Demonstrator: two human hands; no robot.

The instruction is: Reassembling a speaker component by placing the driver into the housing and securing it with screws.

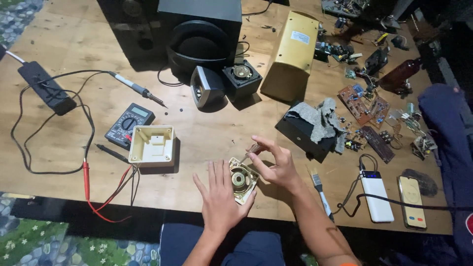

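Note:
A small cream speaker unit [242, 181] with a round metal cone lies near the table's front edge. My left hand [219, 196] rests flat on its left side, fingers spread, steadying it. My right hand [277, 163] is just above and to the right, pinching a thin screwdriver [249, 152] whose tip points down at the speaker's upper edge. A cream plastic housing [152, 144] sits open-side up to the left.
On the wooden table [212, 128]: a multimeter [129, 125] with red and black leads, a soldering iron [137, 89], a power strip [46, 87], black speakers [199, 39], a yellow box [291, 54], circuit boards [365, 106], a brush [320, 189], a power bank [376, 195], a phone [412, 202].

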